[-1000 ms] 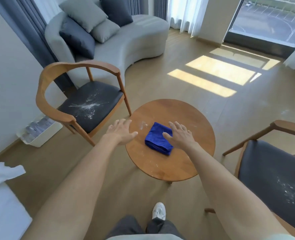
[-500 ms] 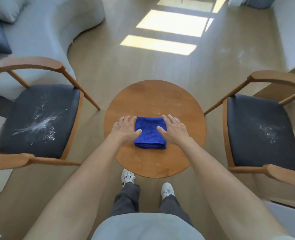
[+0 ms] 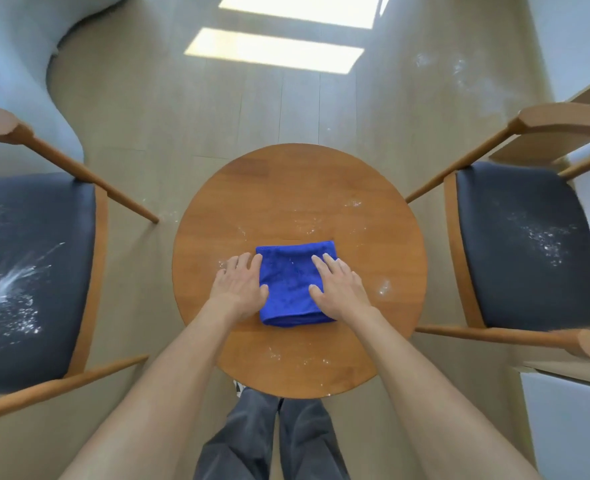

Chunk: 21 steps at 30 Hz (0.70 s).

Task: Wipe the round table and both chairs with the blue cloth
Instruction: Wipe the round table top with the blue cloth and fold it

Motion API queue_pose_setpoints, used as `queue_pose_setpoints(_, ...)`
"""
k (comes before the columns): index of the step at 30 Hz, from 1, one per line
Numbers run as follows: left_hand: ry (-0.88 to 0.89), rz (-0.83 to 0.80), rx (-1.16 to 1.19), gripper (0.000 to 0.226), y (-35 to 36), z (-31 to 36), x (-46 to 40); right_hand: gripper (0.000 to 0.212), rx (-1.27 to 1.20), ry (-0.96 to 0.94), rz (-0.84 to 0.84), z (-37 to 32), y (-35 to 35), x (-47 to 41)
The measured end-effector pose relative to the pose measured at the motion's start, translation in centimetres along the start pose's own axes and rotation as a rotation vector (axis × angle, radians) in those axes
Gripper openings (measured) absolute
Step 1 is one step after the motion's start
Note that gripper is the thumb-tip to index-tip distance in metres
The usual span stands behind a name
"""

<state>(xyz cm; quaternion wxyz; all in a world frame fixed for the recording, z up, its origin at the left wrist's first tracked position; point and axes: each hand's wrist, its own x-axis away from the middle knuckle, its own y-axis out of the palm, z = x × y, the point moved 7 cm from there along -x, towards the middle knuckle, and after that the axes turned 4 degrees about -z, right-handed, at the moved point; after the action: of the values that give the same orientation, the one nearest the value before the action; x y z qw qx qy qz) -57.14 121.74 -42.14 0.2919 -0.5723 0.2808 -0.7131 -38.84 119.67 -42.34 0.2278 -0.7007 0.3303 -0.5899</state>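
Both hands lie flat with fingers straight and gripping nothing: the left hand point(image 3: 239, 285) rests at the left edge of the blue cloth point(image 3: 291, 289), its thumb lapping onto the fabric and its fingers mostly on the wood just beside it, while the right hand point(image 3: 335, 289) lies palm down over the cloth's right side, fingers spread a little and pointing away from the person. The cloth is folded into a thick square and sits on the round table point(image 3: 286, 188), slightly toward the near side of its middle, its rolled fold facing the person. Bare forearms reach in from the bottom of the view.

The wooden tabletop carries white specks and smears: a patch just beyond the cloth, a few flecks toward the far right, a brighter blotch right of the right hand, and a scatter along the near edge.

To the left stands the left chair point(image 3: 34, 278), wood-framed with a dark padded seat streaked by a large white splash and many small spots. To the right is the right chair point(image 3: 525, 244), of the same make, its dark seat dusted with a lighter sprinkling of white. Both stand just beside the table without touching it.

Below the table edge the person's grey trousers point(image 3: 272, 441) show. The light wood floor point(image 3: 217, 109) bears sunlit rectangles at the far side and faint white marks at upper right, and a pale curved sofa point(image 3: 16, 64) fills the upper left corner
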Motion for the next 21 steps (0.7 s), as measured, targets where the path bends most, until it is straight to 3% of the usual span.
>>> queue_pose_setpoints(13, 0.097, 0.165, -0.248, 0.059, 1.3, 2.4, -8.6, 0.062, 0.286, -0.178, 0.241, 3.5, -1.0, -8.5)
queue_pose_setpoints(17, 0.135, 0.326, -0.247, 0.032, -0.2, 3.1, -6.6, 0.029, 0.301, -0.241, 0.357, 3.0, -1.7, -7.2)
queue_pose_setpoints(21, 0.264, 0.600, -0.243, 0.034, -0.7, 3.8, -2.0, 0.032, 0.111, -0.354, 0.515, 3.2, -2.5, -3.0)
